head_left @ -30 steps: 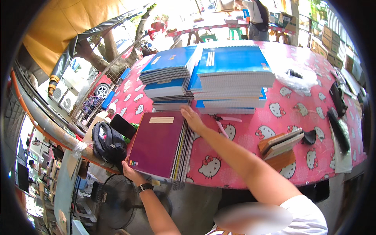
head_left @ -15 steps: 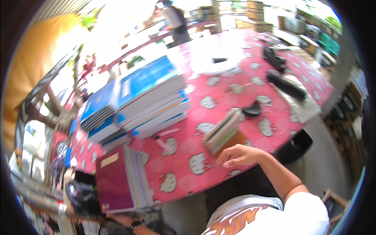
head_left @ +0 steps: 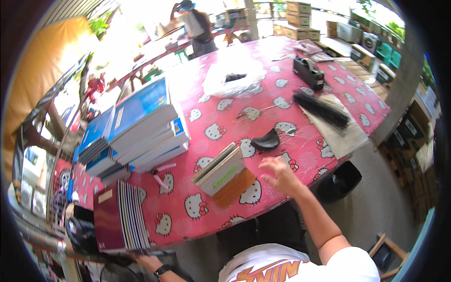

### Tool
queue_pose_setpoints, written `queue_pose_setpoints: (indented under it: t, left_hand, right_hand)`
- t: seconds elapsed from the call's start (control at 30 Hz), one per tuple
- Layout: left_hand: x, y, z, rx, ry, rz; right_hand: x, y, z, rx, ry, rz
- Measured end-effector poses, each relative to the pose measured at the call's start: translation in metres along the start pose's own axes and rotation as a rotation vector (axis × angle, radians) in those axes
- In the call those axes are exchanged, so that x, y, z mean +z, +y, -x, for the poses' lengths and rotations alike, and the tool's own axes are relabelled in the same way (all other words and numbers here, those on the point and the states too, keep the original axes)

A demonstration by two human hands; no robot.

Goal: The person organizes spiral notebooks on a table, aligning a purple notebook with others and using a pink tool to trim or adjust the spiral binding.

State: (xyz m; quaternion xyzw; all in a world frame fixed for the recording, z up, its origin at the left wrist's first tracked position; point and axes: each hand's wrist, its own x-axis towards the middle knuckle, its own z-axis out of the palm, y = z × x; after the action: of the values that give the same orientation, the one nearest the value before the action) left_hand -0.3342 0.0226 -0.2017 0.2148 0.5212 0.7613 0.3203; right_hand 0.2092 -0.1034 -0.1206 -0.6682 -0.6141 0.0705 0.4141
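Observation:
My right hand point(head_left: 283, 177) is over the near side of the table, its fingers apart and nothing in them. Just beyond the fingertips lies a curved black piece point(head_left: 267, 140). To that hand's left stands a wooden block point(head_left: 235, 188) with upright boards and a green label. At the table's near left corner is a neat stack of maroon notebooks point(head_left: 111, 217). My left hand point(head_left: 146, 261), below a wristwatch-wearing arm's wrist, is at the stack's near edge; its fingers are mostly hidden there. Pink-handled scissors point(head_left: 163, 177) rest between the stack and the block.
Tall piles of blue-covered books point(head_left: 141, 110) stand on the pink patterned table cover point(head_left: 188, 225). Farther off are a white plastic bag point(head_left: 213, 84), a black tape dispenser point(head_left: 308, 74) and a bundle of black strands point(head_left: 322, 110). A black bin point(head_left: 339, 182) stands beside the table. Another person point(head_left: 195, 28) stands beyond.
My right hand has moved away from the wooden block toward the curved black piece, and its fingers have spread. My left hand stays by the maroon notebooks. The whole view has shifted.

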Motion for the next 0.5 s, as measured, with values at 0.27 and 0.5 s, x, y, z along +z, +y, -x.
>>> queue_pose_setpoints:
  t: [0.27,0.5]
  left_hand:
    - [0.001,0.043,0.062,-0.114,-0.165,0.019]
    - [0.016,0.042,0.095,-0.005,-0.199,-0.268]
  right_hand:
    - [-0.016,0.053,-0.054,-0.058,0.186,0.207]
    - [0.05,-0.047,-0.023,-0.536,-0.333,-0.3]
